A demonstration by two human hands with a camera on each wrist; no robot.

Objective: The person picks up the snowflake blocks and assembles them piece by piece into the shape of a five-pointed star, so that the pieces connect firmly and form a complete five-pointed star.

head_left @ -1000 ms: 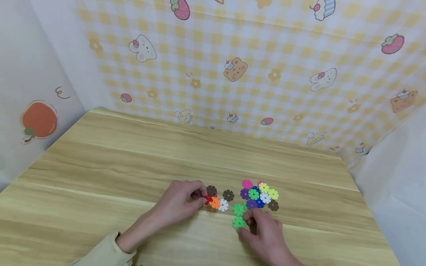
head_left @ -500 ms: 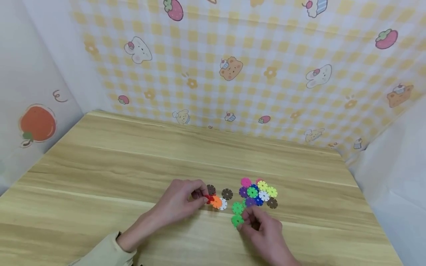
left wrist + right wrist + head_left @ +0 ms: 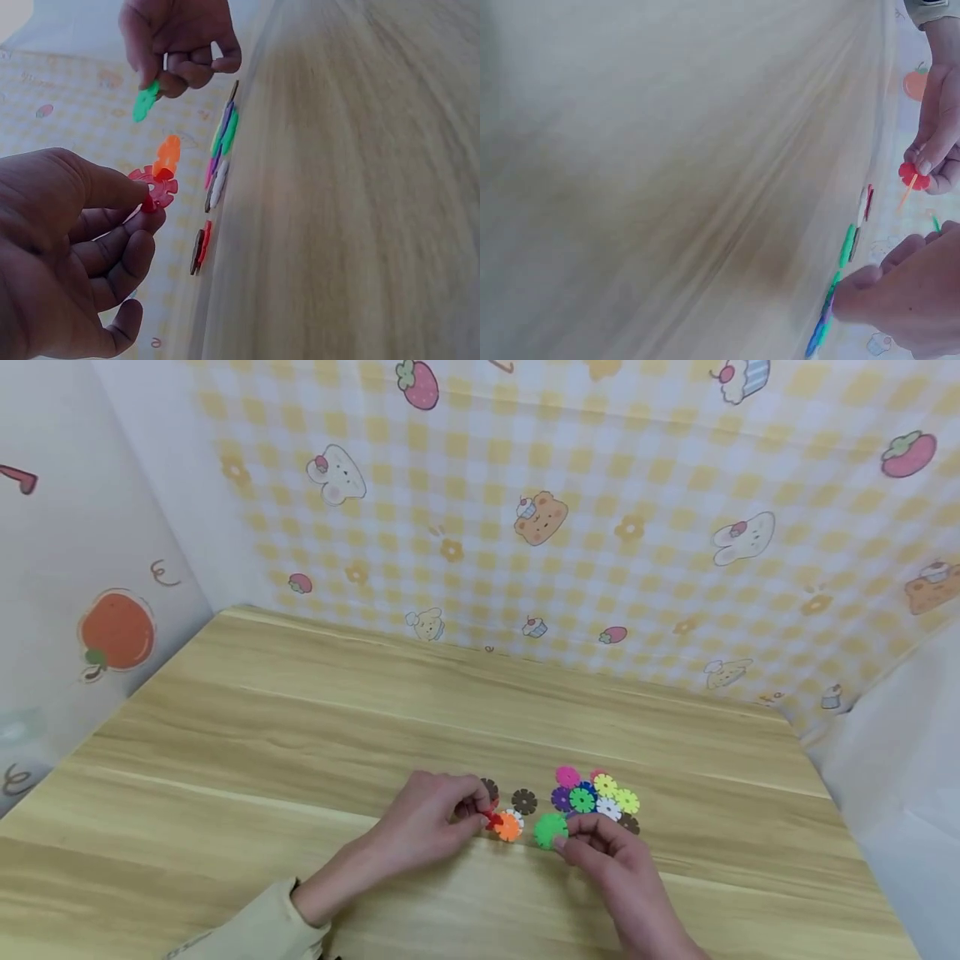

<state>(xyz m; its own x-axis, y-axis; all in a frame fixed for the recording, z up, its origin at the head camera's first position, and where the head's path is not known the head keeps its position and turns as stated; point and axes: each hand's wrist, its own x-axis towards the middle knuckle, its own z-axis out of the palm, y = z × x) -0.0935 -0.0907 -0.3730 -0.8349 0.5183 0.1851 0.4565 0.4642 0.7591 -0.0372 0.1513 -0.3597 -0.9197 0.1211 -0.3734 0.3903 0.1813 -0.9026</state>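
Note:
My left hand (image 3: 431, 821) pinches a red snowflake disc (image 3: 163, 193) between thumb and fingertips. An orange notched disc (image 3: 509, 826) is slotted into the red one's edge, standing across it. Both are held above the table. Opposite, my right hand (image 3: 618, 864) grips a green snowflake disc (image 3: 551, 832) by its edge, thumb in front. In the left wrist view this green disc (image 3: 145, 102) is up in the air, a short gap from the orange one. From the head, it overlaps the pile behind it.
Several loose discs in pink, yellow, white, blue, purple and green (image 3: 582, 799) lie in a pile beyond my right hand. A brown disc (image 3: 524, 802) lies left of the pile. Another brown disc (image 3: 489, 788) sits near my left fingertips. A patterned cloth (image 3: 480, 527) hangs behind the table (image 3: 285, 710).
My right hand has picked the nearer green disc up off the table and brought it up towards the orange disc. The left hand keeps its grip, the orange disc now facing the head camera more.

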